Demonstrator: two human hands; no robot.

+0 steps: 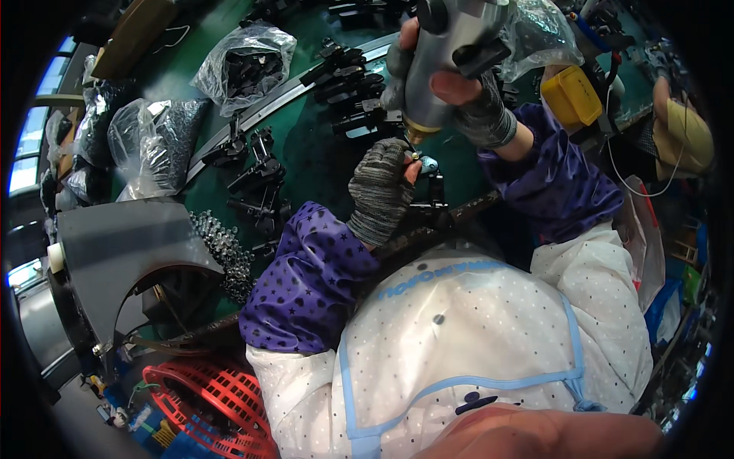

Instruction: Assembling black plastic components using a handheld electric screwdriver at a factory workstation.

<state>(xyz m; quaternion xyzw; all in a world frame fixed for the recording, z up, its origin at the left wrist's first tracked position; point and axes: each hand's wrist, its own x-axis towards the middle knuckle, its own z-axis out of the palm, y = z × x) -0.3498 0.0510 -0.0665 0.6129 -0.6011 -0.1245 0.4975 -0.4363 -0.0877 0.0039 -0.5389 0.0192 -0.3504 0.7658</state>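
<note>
Silver power tool with a brass-coloured nose is just ahead of the left hand, its thick body clasped by the right hand. The left hand pinches a small bright piece beside the nose; I cannot tell whether the two touch. The tool should feel heavy, rigid and smooth, best held around the body, clear of the nose; the piece looks light, hard and easy to drop, suited to a fingertip grip on its sides. Ahead and left of the hands, on the green surface, a clear bag holds dark parts; farther left, a fuller bag bulges with small, dark greyish pieces. Right of the right hand sits a yellow container, contents hidden. Behind and left of the left hand, a red basket has something dark inside.
</note>
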